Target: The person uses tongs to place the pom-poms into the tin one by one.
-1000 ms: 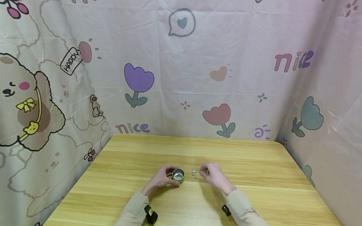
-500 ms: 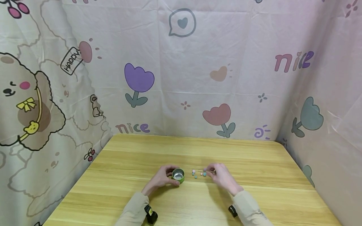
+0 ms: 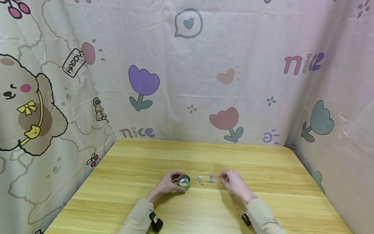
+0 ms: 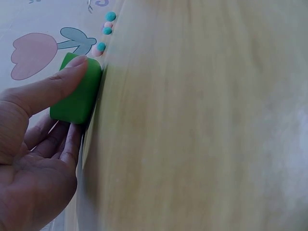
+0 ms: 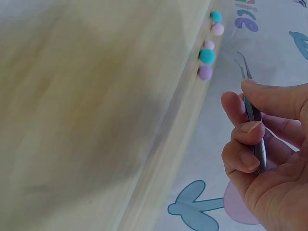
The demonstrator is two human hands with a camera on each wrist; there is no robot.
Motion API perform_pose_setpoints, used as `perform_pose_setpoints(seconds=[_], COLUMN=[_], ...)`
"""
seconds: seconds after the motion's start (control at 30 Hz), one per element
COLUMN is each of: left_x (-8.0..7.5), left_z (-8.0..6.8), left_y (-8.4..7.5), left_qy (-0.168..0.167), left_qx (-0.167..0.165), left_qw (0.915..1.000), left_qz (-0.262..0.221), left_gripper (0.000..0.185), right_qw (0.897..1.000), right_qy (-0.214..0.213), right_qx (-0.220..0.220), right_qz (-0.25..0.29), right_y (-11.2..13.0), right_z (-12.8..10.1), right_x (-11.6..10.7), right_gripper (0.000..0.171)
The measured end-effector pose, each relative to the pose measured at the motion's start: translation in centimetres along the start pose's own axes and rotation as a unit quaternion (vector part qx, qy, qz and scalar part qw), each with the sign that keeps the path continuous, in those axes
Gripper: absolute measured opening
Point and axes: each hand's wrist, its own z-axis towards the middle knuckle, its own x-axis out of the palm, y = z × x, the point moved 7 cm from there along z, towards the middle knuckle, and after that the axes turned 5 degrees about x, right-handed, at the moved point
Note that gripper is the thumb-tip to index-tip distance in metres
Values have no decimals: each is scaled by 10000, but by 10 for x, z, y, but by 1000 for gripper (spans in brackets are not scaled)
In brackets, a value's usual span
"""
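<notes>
My left hand [image 3: 167, 186] grips a small green tin [image 3: 184, 188] standing on the table, thumb on the near side and fingers behind. In the head view its top is uncovered, with a silvery inside and nothing visible in it. My right hand [image 3: 236, 186] holds slim metal tweezers [image 5: 260, 156] between thumb and fingers. Their bent tips point left, slightly apart, with nothing between them. Just left of the tips lie a purple ball [image 5: 205, 73], a teal ball [image 5: 207, 56] and a small pink ball [image 5: 209, 45]. Whether the tips touch the purple one cannot be told.
Between the tin and those balls lie another pink ball [image 3: 200, 177] and a teal ball [image 3: 202, 183], with one more teal one beside them. Everything sits on a wooden table [image 3: 140, 162]. Printed cloth [image 3: 187, 78] hangs behind it and at both sides.
My right hand has moved right with the tweezers, away from the left balls, uncovering the purple, teal and small pink balls. My left hand and the tin have stayed in place.
</notes>
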Motion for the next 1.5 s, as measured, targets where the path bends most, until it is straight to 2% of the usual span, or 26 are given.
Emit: perform_pose_setpoints(seconds=[0.67, 1.2, 1.5], left_x=[1, 1, 0], left_z=[-1, 0, 0], left_y=[-5, -4, -2], left_qy=[106, 69, 59], left_qx=[168, 132, 68], left_qw=[9998, 9999, 10000], left_qz=[11, -85, -4], left_gripper=[63, 63, 64], right_qw=[9997, 9997, 9996], right_qy=[-30, 66, 75], right_qx=[20, 127, 12], right_qz=[-240, -180, -261], right_y=[-7, -10, -9], right_z=[0, 1, 1], right_x=[1, 4, 5], right_gripper=[4, 7, 8])
